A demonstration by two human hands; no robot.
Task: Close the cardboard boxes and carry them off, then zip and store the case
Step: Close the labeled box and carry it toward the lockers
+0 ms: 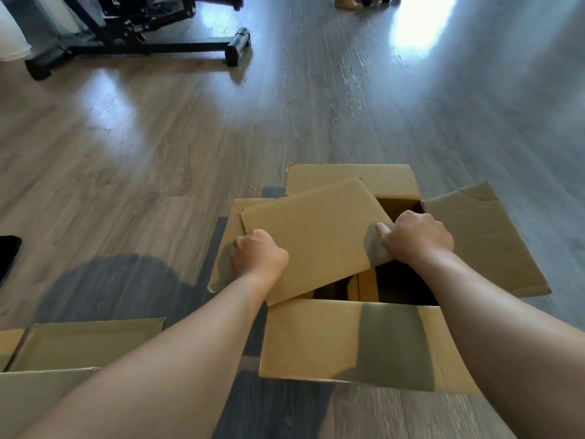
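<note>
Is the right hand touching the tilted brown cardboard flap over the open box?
Touching. In the head view, the right hand grips the right edge of the tilted brown cardboard flap, its thumb lying on the flap's upper face and no gap showing.

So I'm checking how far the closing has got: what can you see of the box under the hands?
The box is plain brown cardboard, standing on the wood floor, still partly open. Both hands grip one flap, tilted over the dark opening. The far, right and near flaps are spread outward.
</note>
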